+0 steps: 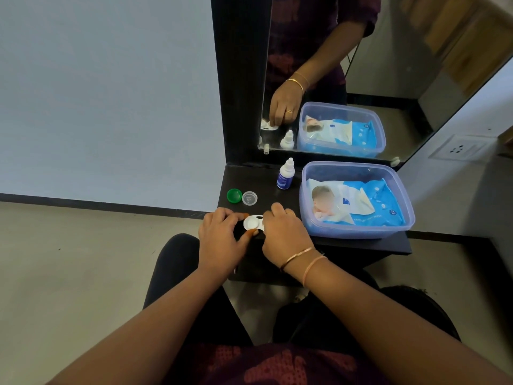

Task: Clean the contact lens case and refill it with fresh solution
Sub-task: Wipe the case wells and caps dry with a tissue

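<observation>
Crosswise, the lens case (253, 222) lies flat, left hand (219, 236) and right hand (284, 232) pinching its ends.

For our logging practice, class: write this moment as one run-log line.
left hand: holds lens case | right hand: over case's right side, grip hidden | green cap, grey cap: off, on shelf | solution bottle: upright, untouched

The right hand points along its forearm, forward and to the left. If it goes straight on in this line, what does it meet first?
The right hand meets the lens case first; its fingers touch it now. Beyond that, probably the grey cap, though depth is unclear.
</observation>
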